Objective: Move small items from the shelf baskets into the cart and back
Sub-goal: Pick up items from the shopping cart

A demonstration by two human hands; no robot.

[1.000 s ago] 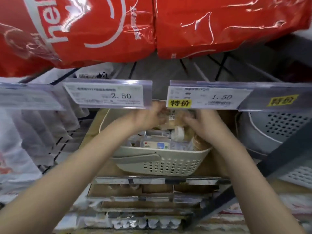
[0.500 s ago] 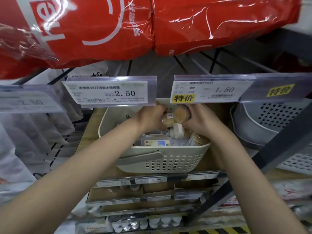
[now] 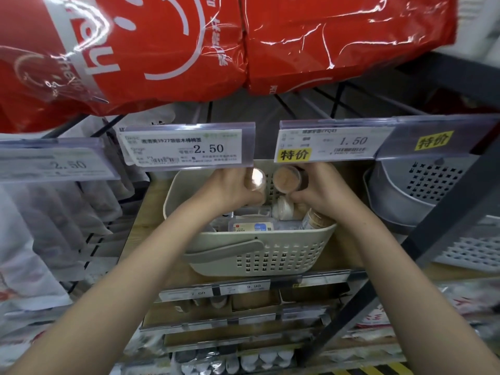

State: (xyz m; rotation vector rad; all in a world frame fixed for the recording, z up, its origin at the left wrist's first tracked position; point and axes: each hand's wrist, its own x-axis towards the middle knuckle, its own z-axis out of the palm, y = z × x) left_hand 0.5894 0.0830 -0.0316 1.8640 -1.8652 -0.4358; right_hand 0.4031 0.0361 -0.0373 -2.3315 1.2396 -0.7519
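Observation:
A cream perforated basket (image 3: pixel 259 262) with a side handle stands on the wooden shelf. Both hands are inside it, lifted above its contents. My left hand (image 3: pixel 232 189) grips a small round clear jar (image 3: pixel 256 180). My right hand (image 3: pixel 316 190) grips a similar jar with tan contents (image 3: pixel 288 179). Lower in the basket lie another round jar on its side (image 3: pixel 282 208), a tan jar at the right rim (image 3: pixel 313 221) and a flat clear box with a blue label (image 3: pixel 251 227).
Price-tag rails (image 3: pixel 189 147) of the shelf above hang just over the hands, below big red packs (image 3: pixel 162 50). A grey perforated basket (image 3: pixel 422 193) stands to the right. A dark diagonal strut (image 3: pixel 433 234) crosses at the right. Lower shelves hold boxed goods.
Both hands have risen out of the basket's contents, each bringing up a small jar toward the price rail; the view has tilted slightly.

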